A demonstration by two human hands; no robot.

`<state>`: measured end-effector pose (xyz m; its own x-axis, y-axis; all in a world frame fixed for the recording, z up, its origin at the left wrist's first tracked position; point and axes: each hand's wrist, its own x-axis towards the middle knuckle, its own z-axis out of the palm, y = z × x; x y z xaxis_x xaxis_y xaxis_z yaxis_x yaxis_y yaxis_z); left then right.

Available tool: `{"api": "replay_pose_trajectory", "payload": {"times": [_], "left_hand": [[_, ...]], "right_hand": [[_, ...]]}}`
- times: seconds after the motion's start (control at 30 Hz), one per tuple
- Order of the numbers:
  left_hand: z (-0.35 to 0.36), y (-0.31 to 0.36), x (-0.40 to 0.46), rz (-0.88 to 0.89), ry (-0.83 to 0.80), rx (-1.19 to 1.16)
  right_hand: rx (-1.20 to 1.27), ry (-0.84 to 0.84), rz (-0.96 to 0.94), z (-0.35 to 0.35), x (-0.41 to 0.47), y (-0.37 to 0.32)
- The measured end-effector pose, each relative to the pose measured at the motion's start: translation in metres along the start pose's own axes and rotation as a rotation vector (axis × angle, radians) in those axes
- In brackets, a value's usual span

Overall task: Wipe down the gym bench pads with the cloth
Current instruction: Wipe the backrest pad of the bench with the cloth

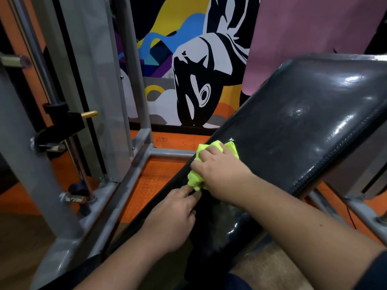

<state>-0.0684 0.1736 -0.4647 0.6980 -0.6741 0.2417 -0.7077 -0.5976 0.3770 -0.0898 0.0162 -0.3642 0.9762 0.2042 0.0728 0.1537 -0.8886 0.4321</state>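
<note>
A glossy black bench pad (303,126) slopes up from the lower middle to the upper right, with wet streaks on its upper part. A bunched neon yellow-green cloth (196,178) lies pressed against the pad's left edge, under my right hand (217,170), which grips it. My left hand (173,214) rests on the lower seat pad (222,222) just below the cloth, its fingertips touching the cloth's lower end. Most of the cloth is hidden beneath my right hand.
A grey steel machine frame (134,170) boxes the orange rubber floor (159,181) to the left of the bench. Guide rods and a brass-tipped pin (89,114) stand at the left. A painted mural wall (188,80) and a pink mat (314,34) rise behind.
</note>
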Motion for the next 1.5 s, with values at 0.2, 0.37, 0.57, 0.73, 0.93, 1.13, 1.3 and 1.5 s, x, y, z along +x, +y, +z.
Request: {"api": "replay_pose_trajectory", "payload": {"times": [0.2,0.37,0.57,0.73,0.93,1.13,1.3,1.5], "left_hand": [[0.002,-0.004,-0.004,0.026,0.012,-0.032],[-0.001,-0.018,-0.011,0.000,0.047,-0.102],[-0.003,-0.039,-0.009,-0.106,0.030,-0.047],[-0.005,-0.046,-0.011,-0.149,-0.064,-0.054],[-0.006,-0.045,-0.012,-0.156,-0.110,-0.062],[-0.005,-0.047,-0.011,-0.165,-0.117,-0.062],[0.000,-0.049,-0.013,-0.147,-0.099,-0.061],[-0.003,-0.050,-0.012,-0.136,-0.114,-0.056]], "right_hand": [[-0.016,0.001,0.075,-0.007,0.010,-0.002],[0.016,-0.021,0.041,-0.003,0.010,0.007],[0.005,-0.038,0.017,0.000,0.020,-0.003],[0.014,-0.045,0.065,-0.009,0.023,0.002],[0.033,-0.078,-0.016,-0.003,0.025,0.001],[-0.024,-0.063,0.016,-0.002,0.041,-0.008],[0.029,-0.068,0.036,-0.003,0.045,0.004],[0.048,-0.072,-0.027,0.005,0.047,0.002]]}}
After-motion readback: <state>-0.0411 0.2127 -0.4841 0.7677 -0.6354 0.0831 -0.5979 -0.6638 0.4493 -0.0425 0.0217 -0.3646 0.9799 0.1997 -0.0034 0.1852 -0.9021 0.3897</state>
